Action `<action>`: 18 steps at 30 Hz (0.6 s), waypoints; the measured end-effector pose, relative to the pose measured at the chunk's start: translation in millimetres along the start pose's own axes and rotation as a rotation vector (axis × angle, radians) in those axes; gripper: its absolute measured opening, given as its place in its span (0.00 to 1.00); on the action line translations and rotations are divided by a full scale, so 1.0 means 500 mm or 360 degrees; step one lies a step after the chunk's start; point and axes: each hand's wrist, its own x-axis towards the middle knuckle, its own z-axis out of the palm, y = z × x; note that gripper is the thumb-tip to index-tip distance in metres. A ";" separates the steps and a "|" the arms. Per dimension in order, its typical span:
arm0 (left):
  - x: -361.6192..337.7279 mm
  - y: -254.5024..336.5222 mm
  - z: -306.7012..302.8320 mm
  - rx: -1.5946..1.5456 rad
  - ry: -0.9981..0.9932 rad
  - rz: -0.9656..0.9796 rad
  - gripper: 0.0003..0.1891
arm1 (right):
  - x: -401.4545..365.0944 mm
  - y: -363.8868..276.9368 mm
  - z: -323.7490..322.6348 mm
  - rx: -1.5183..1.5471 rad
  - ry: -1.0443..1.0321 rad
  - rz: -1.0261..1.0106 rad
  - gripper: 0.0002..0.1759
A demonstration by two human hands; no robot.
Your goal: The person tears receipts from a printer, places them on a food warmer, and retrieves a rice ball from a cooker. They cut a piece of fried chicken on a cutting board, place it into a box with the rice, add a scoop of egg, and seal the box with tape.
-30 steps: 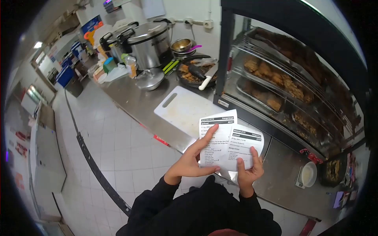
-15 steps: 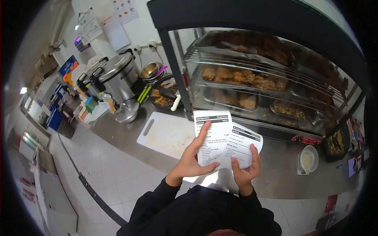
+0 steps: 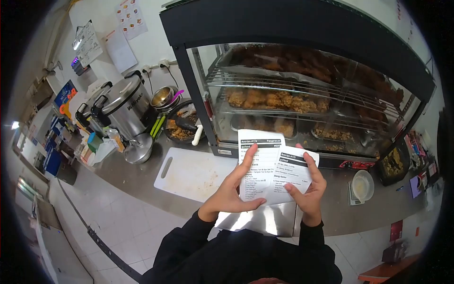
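Two printed order receipts overlap in front of me, held up over the counter's front edge. My left hand [image 3: 232, 189] grips the larger receipt [image 3: 261, 158], index finger lying along its front and thumb across the bottom. On the smaller receipt [image 3: 292, 173], my right hand [image 3: 309, 191] pinches with its thumb on the print and its fingers at the right edge. The smaller slip partly covers the larger one's right side. Headings in black bars top both slips. Behind and left of my left hand lies a white cutting board [image 3: 189, 173] with crumbs.
A glass display warmer [image 3: 293, 26] holds trays of fried chicken [image 3: 279, 100]. At left stand large steel pots [image 3: 125, 102], metal bowls [image 3: 163, 97] and a pan with a white-handled tool [image 3: 197, 135]. Right, a plastic bowl [image 3: 362, 185] sits on a scale, near a black bin [image 3: 393, 163].
The view has shifted, with the warmer moving left in frame. My right hand has moved slightly right and up along the smaller receipt; both hands still hold the slips.
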 end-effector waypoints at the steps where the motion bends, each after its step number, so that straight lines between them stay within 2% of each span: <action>1: 0.003 0.001 -0.007 0.0020 0.0016 0.0019 0.50 | 0.005 0.000 0.003 -0.0006 -0.0009 -0.0006 0.34; 9: 0.023 0.022 -0.072 -0.0098 0.0014 0.0108 0.52 | 0.067 -0.023 0.049 -0.0278 -0.0088 -0.0210 0.35; 11: 0.032 0.042 -0.087 -0.0091 -0.0068 0.0078 0.52 | 0.075 -0.029 0.051 -0.0285 -0.0121 -0.0183 0.36; 15: 0.050 0.054 -0.113 0.0063 -0.0115 0.0270 0.53 | 0.097 -0.045 0.061 -0.0376 -0.0158 -0.0227 0.37; 18: 0.063 0.063 -0.127 -0.0129 -0.0174 0.0251 0.49 | 0.113 -0.050 0.067 -0.0420 -0.0178 -0.0329 0.37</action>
